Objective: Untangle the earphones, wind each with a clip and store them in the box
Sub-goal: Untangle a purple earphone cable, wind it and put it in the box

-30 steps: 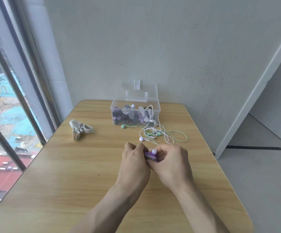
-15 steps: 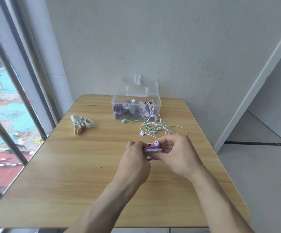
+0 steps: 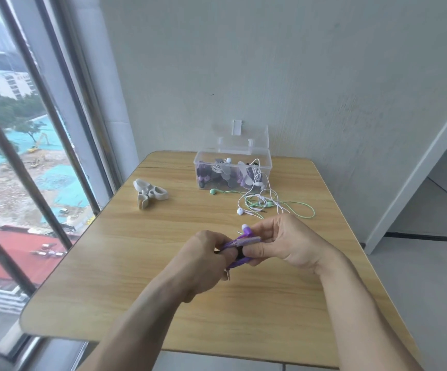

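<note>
Now both hands lifting higher than a second ago, left hand (image 3: 203,259) and right hand (image 3: 283,243) pinching the purple clip (image 3: 241,243) with its wound earphone, midway over the tabletop (image 3: 136,263), clear box (image 3: 233,170) sitting at the far edge.

Lifted well clear of the light wooden tabletop (image 3: 142,263) since a second ago: both hands and the flat purple plastic winder clip (image 3: 239,241). Right hand (image 3: 283,243) turned palm-side toward the camera, fingers now curled round the clip's right end instead of covering it from above. Left hand (image 3: 203,259) rolled too, pinching the left end from below. White earbud of the purple earphone (image 3: 244,226) raised above the clip, poking up past the right fingers. Clip tilted from flat to slanting, left end lower
</note>
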The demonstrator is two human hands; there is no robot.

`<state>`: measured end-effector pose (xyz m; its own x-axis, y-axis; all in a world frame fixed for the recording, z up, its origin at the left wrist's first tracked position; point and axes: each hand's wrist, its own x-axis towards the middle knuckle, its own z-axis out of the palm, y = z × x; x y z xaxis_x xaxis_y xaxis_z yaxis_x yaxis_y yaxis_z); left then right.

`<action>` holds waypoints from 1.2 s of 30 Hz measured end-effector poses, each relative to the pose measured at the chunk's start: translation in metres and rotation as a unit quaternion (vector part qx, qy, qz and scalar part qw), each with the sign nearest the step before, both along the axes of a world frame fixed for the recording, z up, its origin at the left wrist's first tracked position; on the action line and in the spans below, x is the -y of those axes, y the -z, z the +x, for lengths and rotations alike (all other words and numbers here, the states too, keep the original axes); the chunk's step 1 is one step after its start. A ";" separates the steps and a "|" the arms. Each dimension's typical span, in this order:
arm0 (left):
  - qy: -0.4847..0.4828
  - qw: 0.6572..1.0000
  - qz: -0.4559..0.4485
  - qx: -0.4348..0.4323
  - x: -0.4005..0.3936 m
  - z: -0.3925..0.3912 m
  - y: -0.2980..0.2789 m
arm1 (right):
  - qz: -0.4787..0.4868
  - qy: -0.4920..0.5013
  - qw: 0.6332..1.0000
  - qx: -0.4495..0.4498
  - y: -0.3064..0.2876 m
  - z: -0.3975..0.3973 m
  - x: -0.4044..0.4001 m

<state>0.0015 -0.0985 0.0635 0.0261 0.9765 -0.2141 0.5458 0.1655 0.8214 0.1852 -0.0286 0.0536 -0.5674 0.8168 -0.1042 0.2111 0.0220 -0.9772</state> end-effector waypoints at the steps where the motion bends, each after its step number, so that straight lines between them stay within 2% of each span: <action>1: -0.006 1.000 -0.007 0.002 0.000 0.000 0.000 | 0.003 -0.003 1.000 0.002 0.001 0.000 -0.001; 8: -0.028 0.999 -0.026 0.013 -0.003 0.001 0.002 | 0.023 -0.011 0.999 0.020 -0.001 -0.003 -0.002; 13: -0.038 0.999 -0.013 0.005 -0.010 0.007 0.007 | 0.062 0.047 0.995 0.068 -0.001 -0.009 -0.004; 21: -0.097 0.990 0.077 -0.065 -0.020 0.015 0.014 | 0.106 0.072 0.986 0.108 0.007 -0.023 -0.006; 29: -0.127 0.987 0.098 -0.024 -0.022 0.013 0.011 | 0.155 0.118 0.975 0.104 0.007 -0.030 0.003; 36: -0.174 0.980 0.090 0.039 -0.021 0.015 0.010 | 0.120 0.132 0.981 0.075 0.002 -0.034 0.007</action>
<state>0.0161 -0.0774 0.0535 -0.3063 0.9507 -0.0490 0.4154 0.1798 0.8917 0.1508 -0.0358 0.0517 -0.3251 0.9447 0.0434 0.3824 0.1733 -0.9076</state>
